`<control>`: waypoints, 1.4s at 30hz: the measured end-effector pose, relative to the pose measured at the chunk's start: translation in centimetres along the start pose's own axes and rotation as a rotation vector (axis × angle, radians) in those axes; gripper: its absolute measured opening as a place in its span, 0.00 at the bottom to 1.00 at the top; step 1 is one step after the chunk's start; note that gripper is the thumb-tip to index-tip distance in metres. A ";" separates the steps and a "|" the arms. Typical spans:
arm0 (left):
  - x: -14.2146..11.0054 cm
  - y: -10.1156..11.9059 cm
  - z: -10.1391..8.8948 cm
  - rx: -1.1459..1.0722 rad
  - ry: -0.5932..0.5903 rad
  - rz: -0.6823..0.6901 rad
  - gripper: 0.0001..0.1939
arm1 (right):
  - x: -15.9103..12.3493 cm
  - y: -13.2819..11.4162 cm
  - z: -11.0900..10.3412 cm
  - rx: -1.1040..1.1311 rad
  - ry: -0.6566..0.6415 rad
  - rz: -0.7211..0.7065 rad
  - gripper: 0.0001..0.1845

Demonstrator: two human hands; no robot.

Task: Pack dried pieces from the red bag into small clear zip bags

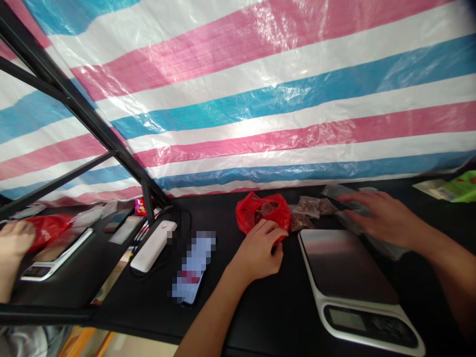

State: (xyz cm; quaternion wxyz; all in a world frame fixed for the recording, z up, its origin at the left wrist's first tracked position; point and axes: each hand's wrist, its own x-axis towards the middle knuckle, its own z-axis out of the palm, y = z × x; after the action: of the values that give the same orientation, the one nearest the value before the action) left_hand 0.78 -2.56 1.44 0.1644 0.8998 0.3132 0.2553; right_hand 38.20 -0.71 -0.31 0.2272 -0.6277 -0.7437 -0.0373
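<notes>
My left hand (262, 250) is closed on the near edge of a red plastic bag (243, 212). Inside the bag lie brown bits and a small clear round cup (266, 210). My right hand (386, 218) is stretched over a pile of clear plastic bags (388, 248), fingers apart and slightly blurred; whether it touches them is hard to see. Between the hands are small clear bags (309, 206) with brown contents. A white kitchen scale (345, 267) with a dark plate stands in front of them, nothing on its plate.
Left of my arm lie a blurred-out phone (193, 267) and a white power strip (153, 246) with black cables. Beyond a black frame bar (85, 111), another person's hand (15, 240) is near a red bag and a second scale (55, 255). A green packet (459, 187) lies far right.
</notes>
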 end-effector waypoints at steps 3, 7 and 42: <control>-0.1 0.5 0.3 -0.107 0.030 0.030 0.19 | -1.2 2.9 1.0 0.002 -0.104 -0.025 0.25; -0.1 0.5 1.0 -0.175 0.154 0.019 0.21 | -1.5 3.8 1.4 0.054 -0.070 -0.087 0.19; 0.1 0.9 1.3 -0.606 0.280 -0.107 0.18 | -1.3 -16.0 -1.5 0.536 0.001 -0.357 0.20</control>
State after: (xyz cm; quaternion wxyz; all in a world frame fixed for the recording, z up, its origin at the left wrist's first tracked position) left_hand 2.00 -3.33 0.79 0.3928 0.7485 0.2892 0.4492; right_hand 23.57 -5.70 4.18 0.3746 -0.4051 -0.8253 0.1202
